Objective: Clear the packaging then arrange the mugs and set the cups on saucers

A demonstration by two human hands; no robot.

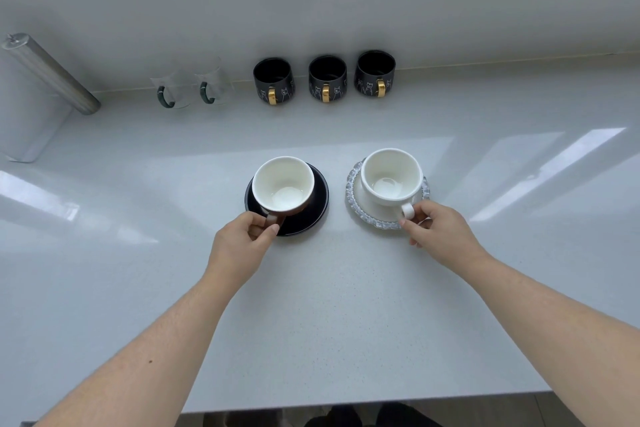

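Note:
A brown cup [283, 185] with a white inside rests on a black saucer [317, 208] at mid-counter. My left hand [242, 239] pinches its handle. To the right, a white cup [391, 177] sits on a clear glass saucer [360, 208] with a frilled rim. My right hand [436, 230] grips that cup's handle. Along the back wall stand three black mugs with gold handles [273, 81] [327, 78] [375, 74]. Left of them are two clear glass mugs with green handles [175, 88] [214, 83].
A paper towel roll on a metal holder [31, 104] leans at the far left. The white counter [322, 322] has its front edge near the bottom of the view. The wall runs just behind the mugs.

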